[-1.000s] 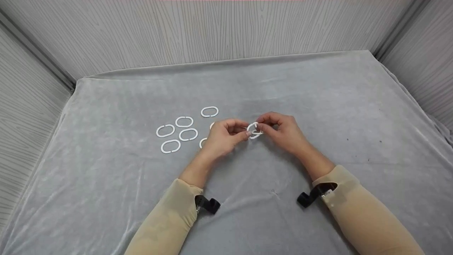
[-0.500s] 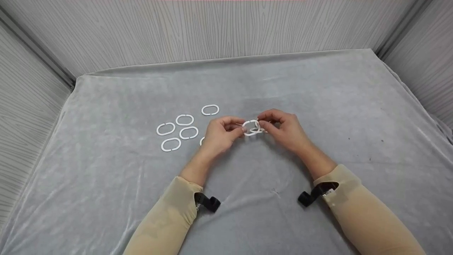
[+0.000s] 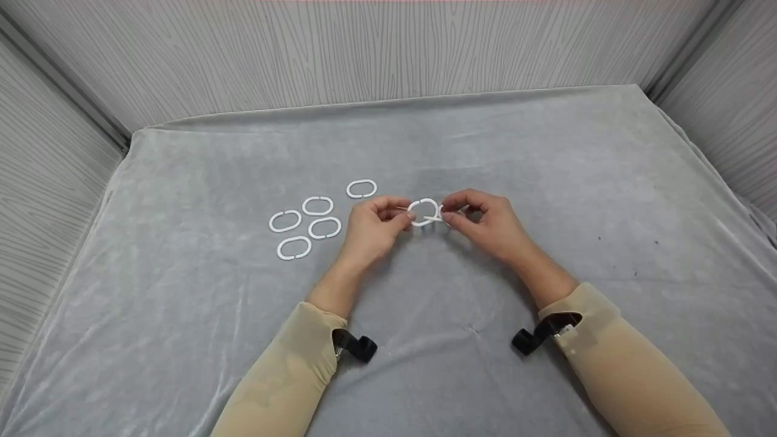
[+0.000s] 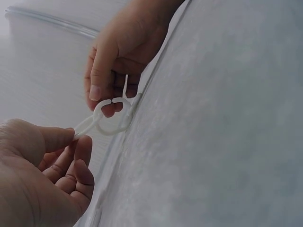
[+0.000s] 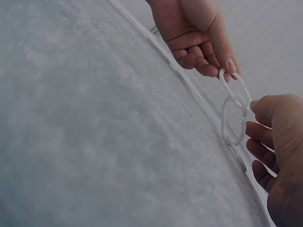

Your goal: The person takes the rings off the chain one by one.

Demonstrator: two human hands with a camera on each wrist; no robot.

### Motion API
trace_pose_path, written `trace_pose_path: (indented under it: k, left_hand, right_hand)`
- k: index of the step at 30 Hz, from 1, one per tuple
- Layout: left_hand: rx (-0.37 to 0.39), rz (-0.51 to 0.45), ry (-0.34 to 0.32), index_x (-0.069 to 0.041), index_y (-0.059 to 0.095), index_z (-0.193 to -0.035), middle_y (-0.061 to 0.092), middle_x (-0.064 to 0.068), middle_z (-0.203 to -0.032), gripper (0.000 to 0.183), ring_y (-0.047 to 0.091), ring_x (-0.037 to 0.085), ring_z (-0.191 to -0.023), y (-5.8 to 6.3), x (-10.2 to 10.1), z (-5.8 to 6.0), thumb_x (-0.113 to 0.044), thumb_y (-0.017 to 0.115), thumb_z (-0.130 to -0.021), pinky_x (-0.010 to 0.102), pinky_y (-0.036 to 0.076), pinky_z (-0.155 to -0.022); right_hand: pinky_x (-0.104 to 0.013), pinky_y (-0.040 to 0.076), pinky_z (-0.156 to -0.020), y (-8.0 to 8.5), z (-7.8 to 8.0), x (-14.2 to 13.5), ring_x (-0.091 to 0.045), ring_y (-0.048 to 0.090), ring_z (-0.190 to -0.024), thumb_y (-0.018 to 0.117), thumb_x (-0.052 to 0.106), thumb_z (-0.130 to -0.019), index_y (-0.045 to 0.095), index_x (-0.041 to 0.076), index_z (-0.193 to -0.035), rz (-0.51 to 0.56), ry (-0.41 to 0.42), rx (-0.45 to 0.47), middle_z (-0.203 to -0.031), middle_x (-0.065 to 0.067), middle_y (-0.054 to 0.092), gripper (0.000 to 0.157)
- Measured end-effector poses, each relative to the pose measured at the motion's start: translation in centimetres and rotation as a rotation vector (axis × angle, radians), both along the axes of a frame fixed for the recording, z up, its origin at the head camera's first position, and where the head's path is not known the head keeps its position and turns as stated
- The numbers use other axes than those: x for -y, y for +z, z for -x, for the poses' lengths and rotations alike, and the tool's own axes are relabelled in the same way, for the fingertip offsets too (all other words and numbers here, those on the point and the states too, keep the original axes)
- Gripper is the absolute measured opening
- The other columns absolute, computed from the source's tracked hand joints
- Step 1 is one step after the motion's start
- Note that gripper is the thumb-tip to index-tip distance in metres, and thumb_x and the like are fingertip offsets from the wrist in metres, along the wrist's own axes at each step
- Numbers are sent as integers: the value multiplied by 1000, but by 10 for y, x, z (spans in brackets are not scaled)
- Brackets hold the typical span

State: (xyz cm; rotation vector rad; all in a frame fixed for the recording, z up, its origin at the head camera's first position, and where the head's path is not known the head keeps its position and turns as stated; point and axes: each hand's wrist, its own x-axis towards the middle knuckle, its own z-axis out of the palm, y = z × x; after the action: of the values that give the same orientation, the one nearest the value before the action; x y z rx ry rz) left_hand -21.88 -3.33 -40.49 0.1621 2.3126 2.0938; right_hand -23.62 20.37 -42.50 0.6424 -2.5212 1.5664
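Note:
My left hand (image 3: 373, 233) pinches a white open-ended oval chain link (image 3: 428, 200) between thumb and fingertips, in front of me. This link is threaded through a second white link (image 5: 224, 120), which the fingers of my right hand (image 3: 488, 221) hold. From that second link a third white link (image 5: 238, 158) hangs in the right wrist view. Each hand's curled fingers hide part of the links. In the left wrist view, a narrow gap shows at the top of the second link (image 4: 112, 133).
Several loose white oval links, among them one link (image 3: 294, 237) and another link (image 3: 362, 180) farther back, lie flat to the left of my hands. A grey cloth (image 3: 546, 158) covers the table, with wood-grain panels (image 3: 388, 54) behind and at both sides.
My left hand has shifted slightly left and away from me, drawing its link apart from the right hand. It now covers the loose links that showed partly beside it.

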Motion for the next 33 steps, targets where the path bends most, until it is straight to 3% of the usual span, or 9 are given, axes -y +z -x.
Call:
trace_pose_path:
  k: [11,18,23,33]
  left_hand:
    - [-8,6,42,7,76,-109,77,9,-84,16,74,20,-73,-1,2,1,3,76,-93,22,54,-66]
    - [-14,-4,43,9,75,-109,76,9,-82,17,70,12,-68,1,2,1,4,76,-93,20,52,-64]
    - [-8,-4,53,8,75,-110,74,7,-81,18,69,11,-68,1,2,1,3,76,-93,20,50,-63]
    - [4,9,66,9,75,-111,74,6,-81,19,68,9,-69,1,2,2,2,77,-93,19,50,-63]
  right_hand:
    - [-37,50,-80,0,-3,4,-32,66,-97,81,4,-94,76,-2,-114,-25,-17,44,-111,-16,76,21]
    - [-31,50,-79,0,0,1,-23,65,-93,84,9,-93,80,7,-111,-8,5,34,-109,-6,77,19]
    - [-24,48,-76,-1,-1,1,-22,64,-90,84,7,-92,80,5,-111,-9,1,42,-109,-9,77,19]
    - [-26,48,-80,0,0,1,-23,65,-93,84,5,-90,81,6,-109,-51,-18,27,-108,-8,77,19]
